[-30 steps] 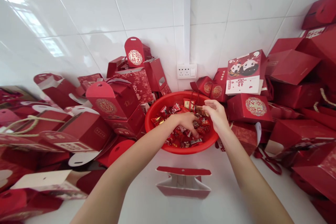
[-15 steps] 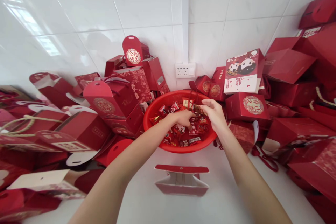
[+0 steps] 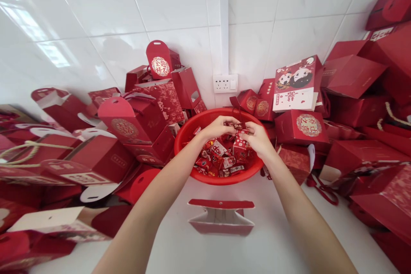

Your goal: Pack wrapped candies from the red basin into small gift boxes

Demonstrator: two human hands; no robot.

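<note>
A red plastic basket point(image 3: 226, 178) holds a heap of wrapped candies point(image 3: 218, 160) in red, white and gold. Over its far half, my left hand point(image 3: 221, 128) is closed, its fingertips at a small dark red wrapped candy point(image 3: 236, 126). My right hand point(image 3: 259, 139) meets it from the right, with thumb and fingers pinched on a red packet with white dots point(image 3: 240, 140). The hands are almost touching, and some fingertips are hidden behind the wrappers. In front of the basket stands a red gift box point(image 3: 221, 228), its top open and its flap folded back.
Red gift boxes point(image 3: 131, 122) are piled on the left, and more boxes point(image 3: 302, 128) crowd the right side. All stand on a white tabletop point(image 3: 205, 254). Behind the basket is a tiled wall with a power socket point(image 3: 224, 83).
My left hand has come up from the candies toward the basket's far side. My right hand has moved in from the rim and closed on the dotted packet. The view has shifted slightly.
</note>
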